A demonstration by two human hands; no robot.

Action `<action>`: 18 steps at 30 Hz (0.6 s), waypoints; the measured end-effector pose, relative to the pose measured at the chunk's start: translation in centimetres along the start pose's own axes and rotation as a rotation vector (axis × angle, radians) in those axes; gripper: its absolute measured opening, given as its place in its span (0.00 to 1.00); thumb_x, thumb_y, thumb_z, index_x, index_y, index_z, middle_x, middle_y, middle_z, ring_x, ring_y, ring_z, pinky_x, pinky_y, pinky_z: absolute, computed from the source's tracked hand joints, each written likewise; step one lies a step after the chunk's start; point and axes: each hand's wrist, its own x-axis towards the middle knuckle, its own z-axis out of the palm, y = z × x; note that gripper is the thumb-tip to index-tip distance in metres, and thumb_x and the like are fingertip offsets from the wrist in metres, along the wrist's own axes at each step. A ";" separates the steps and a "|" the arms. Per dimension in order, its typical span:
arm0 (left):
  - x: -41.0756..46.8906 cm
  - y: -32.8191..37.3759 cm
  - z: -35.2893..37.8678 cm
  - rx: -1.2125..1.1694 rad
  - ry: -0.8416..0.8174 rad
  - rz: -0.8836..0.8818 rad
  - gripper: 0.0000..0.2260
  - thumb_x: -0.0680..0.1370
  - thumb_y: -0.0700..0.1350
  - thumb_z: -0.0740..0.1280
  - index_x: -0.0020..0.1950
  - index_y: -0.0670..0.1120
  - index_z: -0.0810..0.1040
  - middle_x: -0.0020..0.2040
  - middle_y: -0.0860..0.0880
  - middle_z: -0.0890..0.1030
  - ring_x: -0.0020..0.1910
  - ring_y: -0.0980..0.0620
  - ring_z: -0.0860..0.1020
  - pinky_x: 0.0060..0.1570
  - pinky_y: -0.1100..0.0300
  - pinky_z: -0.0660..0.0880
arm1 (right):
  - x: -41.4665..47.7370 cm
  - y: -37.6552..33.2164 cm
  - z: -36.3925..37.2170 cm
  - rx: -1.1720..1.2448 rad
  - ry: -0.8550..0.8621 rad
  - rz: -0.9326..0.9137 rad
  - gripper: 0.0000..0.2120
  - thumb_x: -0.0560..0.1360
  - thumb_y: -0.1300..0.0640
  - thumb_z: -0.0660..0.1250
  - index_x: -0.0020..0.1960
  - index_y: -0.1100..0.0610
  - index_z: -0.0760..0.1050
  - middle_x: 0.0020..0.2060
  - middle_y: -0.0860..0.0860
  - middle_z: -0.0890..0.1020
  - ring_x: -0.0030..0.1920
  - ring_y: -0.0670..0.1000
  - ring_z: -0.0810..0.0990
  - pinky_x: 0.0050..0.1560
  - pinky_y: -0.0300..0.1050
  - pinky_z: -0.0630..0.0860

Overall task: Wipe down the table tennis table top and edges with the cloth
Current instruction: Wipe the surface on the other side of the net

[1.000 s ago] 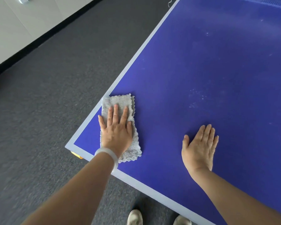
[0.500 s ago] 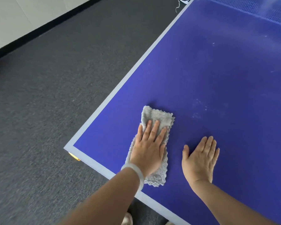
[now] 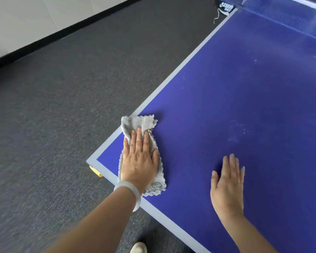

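Note:
A blue table tennis table (image 3: 244,99) with a pale grey border fills the right of the view, its near left corner at the lower middle. A folded grey cloth (image 3: 144,123) lies on that corner, its far end reaching the left side line. My left hand (image 3: 140,159) presses flat on the cloth, fingers together, a pale bangle on the wrist. My right hand (image 3: 228,185) rests flat on the bare blue top, well to the right of the cloth, holding nothing. Faint white smudges (image 3: 237,132) mark the top beyond my right hand.
Dark grey carpet (image 3: 53,125) lies left of the table, with a white wall and black skirting at the far left. The net (image 3: 285,13) and its post clamp (image 3: 225,7) stand at the top right. A yellow corner guard (image 3: 95,171) shows under the corner. A shoe (image 3: 139,247) is below.
My left hand has slid the cloth from the middle of the near area back left to the corner and side line. My right hand has stayed flat in place.

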 end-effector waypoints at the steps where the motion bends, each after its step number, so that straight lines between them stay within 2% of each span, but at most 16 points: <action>1: 0.1 -0.1 0.1 -0.005 -0.002 -0.005 0.30 0.81 0.57 0.39 0.80 0.44 0.42 0.81 0.44 0.41 0.79 0.47 0.39 0.77 0.49 0.36 | 0.2 -1.4 0.3 0.001 0.001 -0.111 0.25 0.84 0.54 0.51 0.78 0.65 0.58 0.79 0.59 0.58 0.79 0.57 0.56 0.80 0.55 0.49; 3: 0.2 0.0 0.1 -0.018 0.001 -0.002 0.30 0.82 0.56 0.40 0.80 0.43 0.41 0.80 0.44 0.41 0.79 0.47 0.37 0.77 0.49 0.36 | 1.7 -5.0 0.8 0.014 -0.049 -0.235 0.25 0.85 0.55 0.52 0.79 0.62 0.54 0.80 0.57 0.55 0.80 0.54 0.52 0.80 0.52 0.45; 6: -0.4 0.0 0.0 -0.052 0.014 0.007 0.29 0.82 0.54 0.40 0.80 0.42 0.42 0.80 0.43 0.40 0.79 0.47 0.36 0.77 0.48 0.36 | 3.4 -9.8 1.8 -0.023 -0.099 -0.213 0.27 0.85 0.52 0.49 0.81 0.58 0.48 0.81 0.53 0.49 0.81 0.52 0.47 0.80 0.52 0.41; 8: -1.9 -0.6 0.1 -0.066 0.029 -0.065 0.28 0.82 0.52 0.39 0.80 0.40 0.45 0.80 0.41 0.44 0.79 0.45 0.39 0.77 0.46 0.40 | 3.7 -10.5 2.4 -0.024 -0.075 -0.165 0.27 0.84 0.52 0.51 0.81 0.58 0.53 0.80 0.54 0.54 0.80 0.53 0.51 0.80 0.53 0.45; 11: -4.1 -2.3 0.1 -0.102 0.055 -0.232 0.29 0.81 0.52 0.45 0.78 0.37 0.55 0.79 0.37 0.54 0.79 0.41 0.51 0.76 0.41 0.51 | 3.3 -10.2 2.9 -0.005 -0.046 -0.164 0.26 0.83 0.53 0.54 0.79 0.59 0.59 0.79 0.56 0.60 0.79 0.55 0.57 0.79 0.56 0.51; 12: -4.2 -2.8 0.2 -0.102 0.062 -0.272 0.29 0.81 0.53 0.46 0.78 0.36 0.56 0.78 0.36 0.55 0.79 0.40 0.52 0.75 0.40 0.52 | 3.3 -10.2 3.1 -0.010 -0.041 -0.169 0.26 0.83 0.53 0.54 0.79 0.59 0.59 0.78 0.56 0.60 0.79 0.55 0.58 0.79 0.56 0.52; 16: -0.2 -4.2 -0.4 -0.130 -0.013 -0.527 0.30 0.82 0.53 0.45 0.79 0.36 0.47 0.79 0.35 0.49 0.79 0.38 0.45 0.76 0.39 0.43 | 3.6 -10.5 3.0 -0.019 -0.049 -0.164 0.25 0.84 0.53 0.49 0.79 0.59 0.59 0.79 0.55 0.60 0.79 0.55 0.58 0.79 0.57 0.53; 18: 2.3 -5.1 -0.8 -0.162 -0.070 -0.634 0.30 0.83 0.53 0.44 0.79 0.36 0.43 0.79 0.34 0.47 0.79 0.38 0.43 0.75 0.38 0.42 | 3.6 -10.5 2.8 -0.023 -0.049 -0.166 0.27 0.82 0.52 0.47 0.79 0.59 0.59 0.78 0.55 0.61 0.79 0.56 0.59 0.79 0.56 0.52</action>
